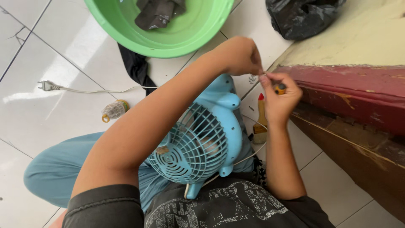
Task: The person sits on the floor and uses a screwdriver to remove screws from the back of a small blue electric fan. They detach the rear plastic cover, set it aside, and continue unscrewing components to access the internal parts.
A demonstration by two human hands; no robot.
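Your left hand (238, 55) and right hand (278, 98) meet above the far edge of the small blue fan (202, 139), fingertips touching at one point. Your left hand is closed in a pinch on something too small to identify. Your right hand is closed around a tool with an orange-yellow handle (279, 88), most of which is hidden in the fist; its tip cannot be seen. The fan rests in your lap with its grille facing up, its blades visible behind the wire guard. Its white cord (249, 156) runs from the fan's base past your right forearm. Just beyond the fan, on the white tiled floor (42, 118), a paintbrush with a wooden handle and red tip (260, 120) lies below your right hand. To your left, a white plug and cable (76, 88) lie on the tiles, with a small clear bottle with a yellow cap (113, 110) near it. Further out stands a green plastic basin (168, 33) holding dark cloth, with another dark cloth (135, 67) beneath its rim. A black plastic bag (299, 17) sits at the top right, beside a worn red wooden ledge (358, 93).
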